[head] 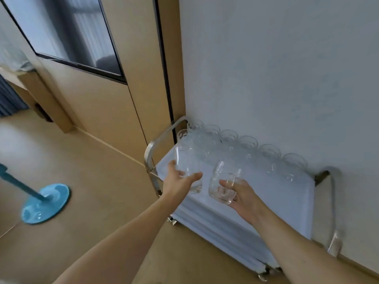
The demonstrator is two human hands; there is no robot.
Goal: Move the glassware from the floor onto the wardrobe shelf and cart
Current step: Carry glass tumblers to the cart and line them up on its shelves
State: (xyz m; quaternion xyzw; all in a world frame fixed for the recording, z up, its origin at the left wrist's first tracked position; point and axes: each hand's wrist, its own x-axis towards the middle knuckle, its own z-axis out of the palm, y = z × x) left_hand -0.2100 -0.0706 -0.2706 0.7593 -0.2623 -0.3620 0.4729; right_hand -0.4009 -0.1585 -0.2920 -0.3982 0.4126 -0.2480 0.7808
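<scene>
Left hand [180, 182] curled round 1 clear glass [187, 162]; right hand [244, 198] cupping another glass [222, 186] (tilted), above cart [287, 201]; glass rows [246, 152] by wall.

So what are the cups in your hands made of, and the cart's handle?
The cups, one in the left hand and one in the right hand, look like clear glass: you see through them. The cart handle looks like brushed, silvery metal.

Cart [297, 201] front lies bare; glasses [235, 144] crowd its wall side.
</scene>
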